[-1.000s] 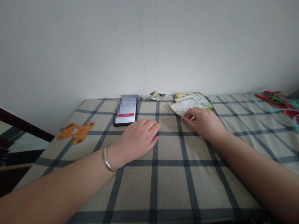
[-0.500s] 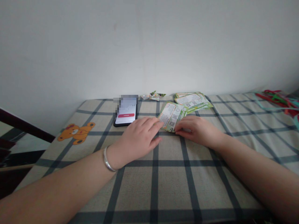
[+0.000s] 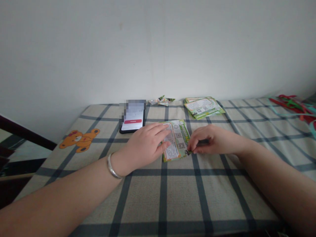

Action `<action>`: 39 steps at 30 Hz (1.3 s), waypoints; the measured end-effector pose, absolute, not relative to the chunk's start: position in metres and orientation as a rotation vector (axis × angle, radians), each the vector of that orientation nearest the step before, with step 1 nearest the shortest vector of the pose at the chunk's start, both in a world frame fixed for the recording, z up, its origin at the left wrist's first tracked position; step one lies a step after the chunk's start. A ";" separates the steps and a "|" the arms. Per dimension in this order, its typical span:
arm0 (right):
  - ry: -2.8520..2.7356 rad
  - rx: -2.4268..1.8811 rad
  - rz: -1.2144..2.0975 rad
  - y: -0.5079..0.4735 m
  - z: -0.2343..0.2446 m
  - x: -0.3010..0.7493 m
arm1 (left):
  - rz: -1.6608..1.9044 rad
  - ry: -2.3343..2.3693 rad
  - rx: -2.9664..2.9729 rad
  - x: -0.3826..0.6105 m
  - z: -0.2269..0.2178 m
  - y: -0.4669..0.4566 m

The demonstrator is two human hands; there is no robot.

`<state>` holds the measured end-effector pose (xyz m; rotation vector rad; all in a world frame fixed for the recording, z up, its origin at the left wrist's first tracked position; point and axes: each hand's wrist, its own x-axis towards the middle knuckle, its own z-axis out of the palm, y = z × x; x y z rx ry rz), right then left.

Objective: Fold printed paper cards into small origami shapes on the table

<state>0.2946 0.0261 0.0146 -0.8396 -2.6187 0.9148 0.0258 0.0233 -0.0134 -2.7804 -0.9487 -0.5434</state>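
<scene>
A green and white printed leaflet (image 3: 174,141) with QR codes lies flat on the checked tablecloth between my hands. My right hand (image 3: 207,140) pinches its lower right corner between thumb and fingers. Across the leaflet's left edge rest the outstretched fingers of my left hand (image 3: 149,143), which has a silver bangle at the wrist. Behind my right hand sits a loose stack of similar leaflets (image 3: 204,107). Small folded paper pieces (image 3: 161,100) lie by the wall, left of the stack.
A phone (image 3: 133,120) with a lit screen lies just beyond my left hand. A flat orange bear cut-out or print (image 3: 80,141) is at the table's left side. Red, green and teal strips (image 3: 293,105) are heaped at the far right. A white wall (image 3: 158,49) borders the back.
The leaflet has moved toward me and away from the stack, turning straighter. My right hand has come nearer with its corner; my left fingers now lie over its left edge.
</scene>
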 end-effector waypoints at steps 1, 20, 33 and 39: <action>-2.617 -0.851 0.979 0.026 0.016 0.295 | -0.542 -0.954 -2.772 0.026 -0.014 0.024; -2.495 -1.307 0.862 0.018 0.011 0.283 | -0.616 -0.962 -3.043 0.025 -0.009 0.022; -2.297 -1.517 0.358 0.017 -0.007 0.265 | -0.578 -1.080 -2.971 0.029 -0.013 0.017; -2.274 -1.570 0.198 0.020 -0.009 0.264 | -0.593 -0.973 -3.002 0.031 -0.013 0.020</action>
